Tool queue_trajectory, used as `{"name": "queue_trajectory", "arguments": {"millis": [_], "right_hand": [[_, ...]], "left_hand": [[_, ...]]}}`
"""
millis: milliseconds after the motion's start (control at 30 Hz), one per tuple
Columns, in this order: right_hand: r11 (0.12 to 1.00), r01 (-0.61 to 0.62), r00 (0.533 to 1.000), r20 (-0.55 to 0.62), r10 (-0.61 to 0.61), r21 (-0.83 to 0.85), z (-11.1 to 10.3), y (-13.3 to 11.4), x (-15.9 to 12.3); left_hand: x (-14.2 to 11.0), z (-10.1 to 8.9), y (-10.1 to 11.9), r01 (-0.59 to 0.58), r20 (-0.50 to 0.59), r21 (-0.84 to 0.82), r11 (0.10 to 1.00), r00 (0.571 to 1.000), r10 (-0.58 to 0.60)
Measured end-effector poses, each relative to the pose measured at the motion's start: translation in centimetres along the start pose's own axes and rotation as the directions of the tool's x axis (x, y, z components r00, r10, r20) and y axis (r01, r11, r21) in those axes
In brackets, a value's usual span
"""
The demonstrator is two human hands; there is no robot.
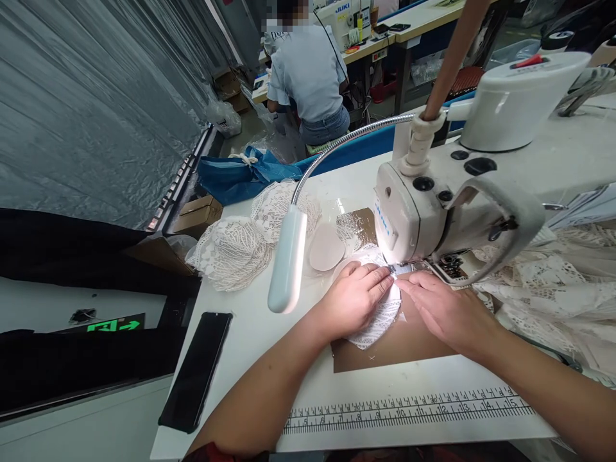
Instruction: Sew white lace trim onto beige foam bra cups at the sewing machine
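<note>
A white lace piece (378, 326) lies on the brown plate under the head of a white sewing machine (409, 205). My left hand (359, 295) rests flat on the lace, fingers stretched toward the presser foot (395, 268). From the other side, my right hand (440, 308) has its fingers closed at the lace's right edge, close to the foot; its thumb is hard to make out. The needle is hidden behind the machine head and my fingers. A lamp (287, 260) on a bendable metal neck lights the spot.
Stacked lace pieces (233, 253) and a pale rounded pad (327, 247) lie beyond the lamp. A black phone (196, 371) is at left, a printed ruler (404, 410) along the front edge. Lace cloth (553, 289) heaps at right. A person (310, 77) sits ahead.
</note>
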State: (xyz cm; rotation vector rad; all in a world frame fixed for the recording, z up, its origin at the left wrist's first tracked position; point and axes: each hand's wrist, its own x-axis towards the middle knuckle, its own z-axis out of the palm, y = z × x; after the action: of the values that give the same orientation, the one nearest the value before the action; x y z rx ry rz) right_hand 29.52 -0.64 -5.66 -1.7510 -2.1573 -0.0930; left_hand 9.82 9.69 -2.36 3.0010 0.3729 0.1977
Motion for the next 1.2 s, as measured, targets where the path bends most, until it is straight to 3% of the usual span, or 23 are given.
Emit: {"name": "queue_trajectory", "arguments": {"millis": [367, 533, 800, 1033, 1200], "right_hand": [[0.997, 0.004, 0.997, 0.075, -0.009, 0.072, -0.4, 0.2, 0.4], [1.0, 0.003, 0.991, 0.133, -0.005, 0.015, -0.7, -0.1, 0.8], [0.993, -0.09, 0.995, 0.037, 0.088, 0.077, 0.1, 0.4, -0.1], [0.993, -0.064, 0.998, 0.019, 0.063, 0.097, -0.3, 0.3, 0.1], [0.991, -0.056, 0.998, 0.019, 0.054, 0.12, -0.3, 0.5, -0.1]], "left_hand": [[-0.1, 0.3, -0.7, 0.057, -0.054, 0.008, 0.998, 0.997, -0.057], [0.0, 0.2, -0.7, 0.118, -0.048, 0.028, 0.993, 0.992, -0.117], [-0.8, -0.4, -0.3, 0.034, -0.045, -0.061, 0.998, 0.998, -0.037], [-0.5, 0.1, 0.4, 0.174, -0.038, -0.105, 0.979, 0.983, -0.179], [-0.4, 0.0, 0.4, 0.198, -0.03, -0.133, 0.971, 0.979, -0.203]]}}
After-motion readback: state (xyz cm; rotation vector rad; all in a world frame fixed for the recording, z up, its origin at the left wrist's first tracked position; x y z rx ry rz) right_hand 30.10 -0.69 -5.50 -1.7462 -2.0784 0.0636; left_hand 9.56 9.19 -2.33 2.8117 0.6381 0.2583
